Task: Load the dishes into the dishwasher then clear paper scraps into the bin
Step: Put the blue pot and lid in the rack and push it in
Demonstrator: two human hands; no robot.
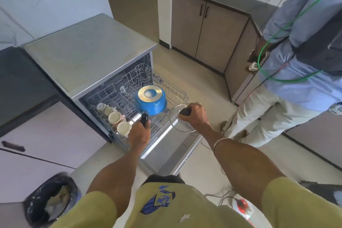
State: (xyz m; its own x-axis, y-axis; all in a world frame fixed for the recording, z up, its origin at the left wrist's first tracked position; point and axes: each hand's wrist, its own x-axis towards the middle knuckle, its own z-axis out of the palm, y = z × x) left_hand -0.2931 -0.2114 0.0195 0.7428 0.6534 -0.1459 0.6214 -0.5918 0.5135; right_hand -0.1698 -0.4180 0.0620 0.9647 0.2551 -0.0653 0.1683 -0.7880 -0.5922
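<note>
Yellow shirt fabric (185,209) fills the bottom of the view, and both bare arms reach from it toward the dishwasher (88,52), whose door (166,153) hangs open and flat with the lower rack (148,87) pulled out over it. At the rack's near edge the left hand (139,134) is curled round the black handle (144,119) of a blue pot (150,99), which sits upside down in the rack with its metal base up. Just right of the pot, the right hand (194,114) grips the dark knob (185,111) of a glass lid (182,119), held tilted over the rack's front right corner. Left of the pot, along the rack's left side, a row of pale cups (115,117) lies in the wires. Near left of the dishwasher, on the floor, stands a bin (50,196) lined in black, holding what looks like crumpled paper. Right of the dishwasher a second person (296,61) in a blue shirt stands before brown cabinets (201,27).
</note>
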